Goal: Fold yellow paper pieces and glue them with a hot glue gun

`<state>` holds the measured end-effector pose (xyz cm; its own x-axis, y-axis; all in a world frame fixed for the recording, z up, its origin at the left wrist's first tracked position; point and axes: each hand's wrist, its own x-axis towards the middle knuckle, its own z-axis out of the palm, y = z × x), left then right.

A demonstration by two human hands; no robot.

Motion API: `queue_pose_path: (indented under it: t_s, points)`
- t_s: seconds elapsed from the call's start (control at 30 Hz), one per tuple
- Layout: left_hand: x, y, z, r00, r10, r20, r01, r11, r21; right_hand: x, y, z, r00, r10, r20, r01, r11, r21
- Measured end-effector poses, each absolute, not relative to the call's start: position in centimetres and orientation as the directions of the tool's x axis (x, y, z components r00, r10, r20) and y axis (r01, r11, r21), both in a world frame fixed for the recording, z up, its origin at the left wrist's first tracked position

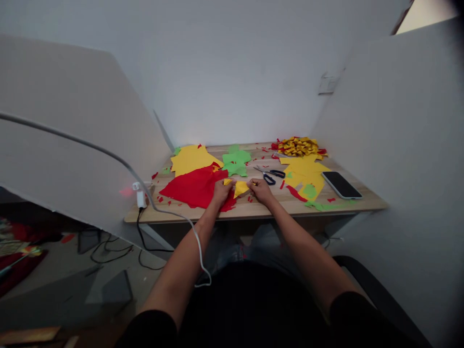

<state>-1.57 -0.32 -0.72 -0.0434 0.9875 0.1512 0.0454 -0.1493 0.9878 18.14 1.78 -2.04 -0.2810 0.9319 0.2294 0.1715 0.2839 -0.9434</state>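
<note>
Both of my hands rest on the wooden table [261,208] near its front edge and pinch a small yellow paper piece [239,187] between them. My left hand [222,189] grips its left end, lying partly over a red paper sheet [195,187]. My right hand [259,189] grips its right end with closed fingers. Black-handled scissors [270,174] lie just beyond my right hand.
A yellow sheet [192,159] and green cut-outs [236,162] lie at the back left. More cut yellow paper [306,173] and a black phone [341,184] lie at the right, with a pile of small folded yellow-red pieces [299,146] behind. Red scraps are scattered about. A white cable [108,157] crosses at left.
</note>
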Motion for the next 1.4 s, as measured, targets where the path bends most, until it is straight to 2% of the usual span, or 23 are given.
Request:
queue_pose_path:
  t_s: [0.23,0.47,0.7,0.97,1.4]
  points:
    - [-0.5,-0.4,-0.4,0.048,0.985,0.164,-0.013,-0.164,0.986,18.1,2.5,-2.0,-0.189,0.948,0.255,0.131,0.281,-0.951]
    - [-0.7,-0.4,-0.4,0.039,0.982,0.185,-0.043,-0.184,0.982,17.5,2.1,-1.5,-0.290,0.928,0.234,0.165,0.290,-0.943]
    - [-0.7,-0.2,-0.7,0.069,0.981,0.182,0.012,-0.184,0.983,17.4,1.7,-1.6,-0.404,0.898,0.176,0.152,0.256,-0.955]
    - [-1.2,0.4,-1.5,0.111,0.985,0.129,0.131,-0.143,0.981,17.1,1.1,-0.8,-0.431,0.870,0.242,0.070,0.299,-0.952]
    - [-1.6,0.6,-1.7,0.087,0.985,0.149,0.054,-0.154,0.987,17.6,1.8,-1.8,-0.416,0.884,0.212,0.140,0.293,-0.946]
